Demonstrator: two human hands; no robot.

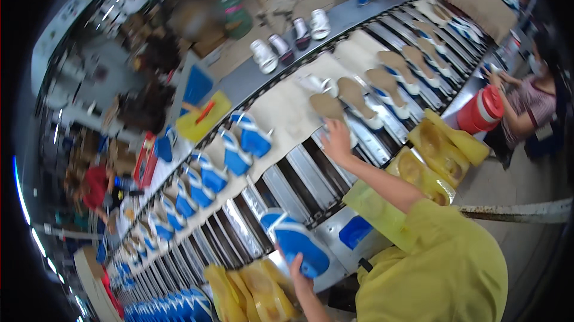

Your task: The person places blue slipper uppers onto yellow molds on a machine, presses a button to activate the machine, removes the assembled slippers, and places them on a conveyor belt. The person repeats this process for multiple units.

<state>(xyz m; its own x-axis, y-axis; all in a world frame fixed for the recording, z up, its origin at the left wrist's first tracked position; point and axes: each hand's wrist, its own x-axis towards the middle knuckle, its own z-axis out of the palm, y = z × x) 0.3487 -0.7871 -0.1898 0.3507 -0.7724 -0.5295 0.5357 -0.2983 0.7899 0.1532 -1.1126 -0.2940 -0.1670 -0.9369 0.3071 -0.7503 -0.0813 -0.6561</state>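
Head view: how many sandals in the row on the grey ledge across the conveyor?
4, slanting up rightward: left-end white sandal, then second sandal, third sandal, right-end white sandal. No others seem hidden in that row.

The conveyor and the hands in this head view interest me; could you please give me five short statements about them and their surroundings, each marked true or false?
1. The left hand holds a blue sandal with white straps. True.
2. The right hand holds a blue sandal too. False: it is at a tan-soled sandal on the conveyor.
3. Four shoes stand on the grey ledge beyond the conveyor. True.
4. The red container stands at the far left of the picture. False: it is toward the right, near a person in a striped top.
5. The camera wearer's sleeve is yellow-green. True.
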